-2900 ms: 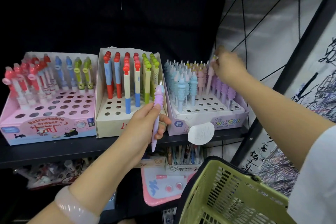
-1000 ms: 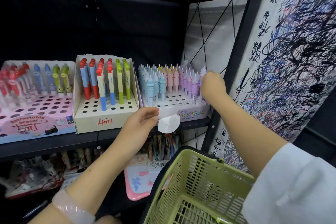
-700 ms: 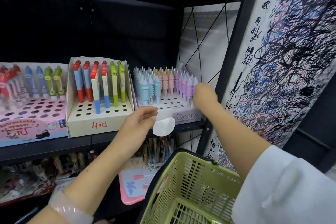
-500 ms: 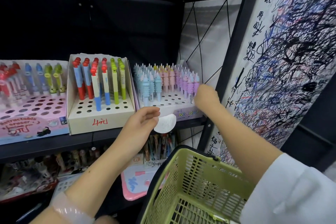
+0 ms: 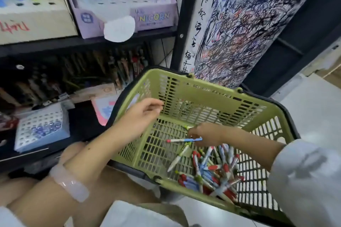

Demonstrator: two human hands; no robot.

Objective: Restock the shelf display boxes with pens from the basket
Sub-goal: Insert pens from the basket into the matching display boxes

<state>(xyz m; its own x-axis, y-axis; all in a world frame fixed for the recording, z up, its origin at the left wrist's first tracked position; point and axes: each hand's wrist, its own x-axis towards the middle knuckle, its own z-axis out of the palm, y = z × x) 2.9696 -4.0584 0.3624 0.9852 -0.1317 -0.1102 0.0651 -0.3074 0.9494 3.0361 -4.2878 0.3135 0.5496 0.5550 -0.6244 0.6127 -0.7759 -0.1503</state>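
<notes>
Step in hand: you are picking pens out of the basket (image 5: 212, 97) for the next refill. As I judge it, gather several of 1 colour before you rise, since the boxes sort by kind.

Pen pile: the loose pens (image 5: 212, 173) lie heaped in the lower right of the basket floor, red, blue and white barrels crossed over each other. 1 white pen (image 5: 178, 157) lies apart, just left of the heap.

How to do it well: take pens from the top of the heap so you do not drag the crossed ones along, and turn them tip-down in your grip before you lift.

Right hand: your right hand (image 5: 206, 135) is low in the basket at mid-frame, its fingers curled and pinching a blue-and-white pen with a red end (image 5: 184, 140), held level. A green-tipped end shows just above the knuckles; whether it is held too, I cannot tell.

Left hand: your left hand (image 5: 142, 114) hovers over the basket's left rim, fingers loosely bent and a little spread, holding nothing that I can see. Use it to steady the rim.

Shelf above: the lilac display box (image 5: 153, 17) marked with unicorn lettering sits at the upper centre, pastel pens standing in its rear rows and open holes in front. The cream display box (image 5: 36, 22) stands touching it at the upper left.
</notes>
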